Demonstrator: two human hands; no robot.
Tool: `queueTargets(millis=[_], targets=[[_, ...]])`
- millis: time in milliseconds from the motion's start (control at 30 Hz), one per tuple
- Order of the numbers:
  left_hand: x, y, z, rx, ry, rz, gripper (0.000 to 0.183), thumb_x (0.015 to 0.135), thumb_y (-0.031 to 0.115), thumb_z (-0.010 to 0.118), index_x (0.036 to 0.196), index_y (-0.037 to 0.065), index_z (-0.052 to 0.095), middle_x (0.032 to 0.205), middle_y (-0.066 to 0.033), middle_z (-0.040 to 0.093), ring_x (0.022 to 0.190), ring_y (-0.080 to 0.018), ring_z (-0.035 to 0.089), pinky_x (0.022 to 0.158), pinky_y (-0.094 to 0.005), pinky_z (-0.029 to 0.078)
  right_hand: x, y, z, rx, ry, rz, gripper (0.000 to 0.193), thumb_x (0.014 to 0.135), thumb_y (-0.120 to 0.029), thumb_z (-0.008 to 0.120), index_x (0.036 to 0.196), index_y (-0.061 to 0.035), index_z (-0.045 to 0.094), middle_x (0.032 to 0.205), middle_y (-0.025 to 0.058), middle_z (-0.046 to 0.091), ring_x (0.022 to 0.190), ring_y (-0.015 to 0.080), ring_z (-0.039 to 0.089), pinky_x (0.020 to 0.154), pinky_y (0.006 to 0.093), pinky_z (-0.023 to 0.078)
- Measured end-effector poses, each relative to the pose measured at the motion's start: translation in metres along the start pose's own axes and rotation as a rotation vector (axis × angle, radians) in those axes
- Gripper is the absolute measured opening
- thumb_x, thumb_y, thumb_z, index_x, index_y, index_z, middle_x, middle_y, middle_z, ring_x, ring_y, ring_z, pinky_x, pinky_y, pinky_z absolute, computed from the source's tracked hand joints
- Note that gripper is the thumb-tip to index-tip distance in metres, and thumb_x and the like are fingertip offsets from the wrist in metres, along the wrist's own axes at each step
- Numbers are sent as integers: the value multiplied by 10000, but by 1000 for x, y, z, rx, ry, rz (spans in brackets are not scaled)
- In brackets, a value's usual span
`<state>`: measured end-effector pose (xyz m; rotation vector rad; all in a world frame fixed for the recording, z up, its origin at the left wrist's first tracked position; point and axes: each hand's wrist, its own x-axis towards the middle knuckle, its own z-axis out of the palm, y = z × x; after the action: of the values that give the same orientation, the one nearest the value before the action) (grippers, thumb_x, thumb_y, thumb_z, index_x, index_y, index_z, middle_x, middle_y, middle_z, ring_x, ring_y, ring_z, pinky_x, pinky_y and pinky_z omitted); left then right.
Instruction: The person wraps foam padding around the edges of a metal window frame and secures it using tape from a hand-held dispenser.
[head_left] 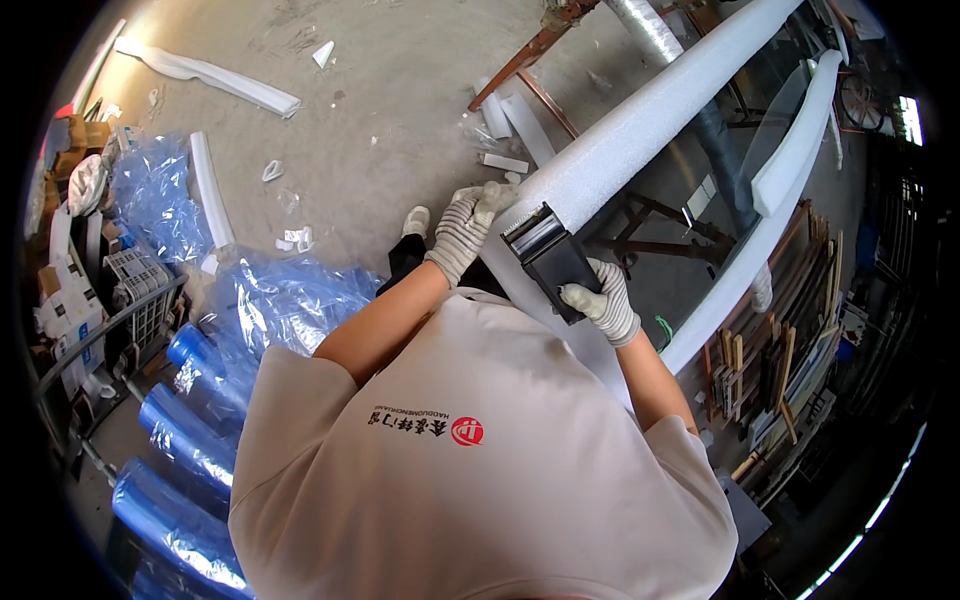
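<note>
Both my hands wear striped work gloves with pale fingertips. In my right hand (pixel 608 308) is a black tape dispenser (pixel 562 265) with a toothed metal edge at its far end. That edge rests against or just over a long bar wrapped in white foam (pixel 640 125), which runs from in front of me to the far right; I cannot tell if they touch. My left hand (pixel 468 228) is at the left edge of the wrapped bar, its fingers bunched together. What they pinch, if anything, is too small to make out.
A second foam-wrapped length (pixel 795 190) curves along the right, over dark metal stands. Stacked strips (pixel 775 350) lean beyond it. To my left are blue plastic film rolls (pixel 170 500) and crumpled blue film (pixel 285 300). Foam scraps (pixel 210 75) lie about the concrete floor (pixel 370 80).
</note>
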<state>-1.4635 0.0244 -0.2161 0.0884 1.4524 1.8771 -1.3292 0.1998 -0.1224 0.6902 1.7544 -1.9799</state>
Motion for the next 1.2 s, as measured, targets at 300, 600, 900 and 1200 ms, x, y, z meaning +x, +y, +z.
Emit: queueTargets(millis=[300, 600, 900, 1200], targets=[[-48, 79, -7, 823, -170, 433, 404, 803, 364, 647, 1032, 32, 644, 1028, -166, 621, 954, -296, 573, 866, -358, 454, 4, -11, 7, -74, -46, -17, 425, 705, -331, 771, 904, 17, 630, 706, -33, 569, 636, 43, 489, 578, 207, 437], [-40, 41, -15, -452, -286, -386, 299, 821, 278, 672, 947, 7, 678, 952, -51, 654, 884, -126, 601, 816, -282, 473, 5, -11, 0, -206, -150, -86, 440, 767, -317, 722, 1035, 14, 611, 832, 32, 624, 792, 80, 532, 752, 259, 466], [11, 39, -51, -66, 109, -148, 138, 802, 96, 643, 780, -39, 661, 731, -113, 664, 628, -171, 630, 589, -281, 518, 9, -33, 3, -336, -131, 123, 430, 747, -347, 731, 984, -1, 634, 751, 9, 612, 707, 43, 525, 649, 225, 454], [100, -15, -173, 230, 393, 115, 412, 807, 253, 657, 1067, -60, 591, 981, -181, 645, 764, -254, 647, 722, -354, 521, 46, -41, 12, -167, 35, 102, 447, 768, -354, 722, 961, 43, 649, 777, 29, 638, 701, 69, 550, 655, 259, 485]])
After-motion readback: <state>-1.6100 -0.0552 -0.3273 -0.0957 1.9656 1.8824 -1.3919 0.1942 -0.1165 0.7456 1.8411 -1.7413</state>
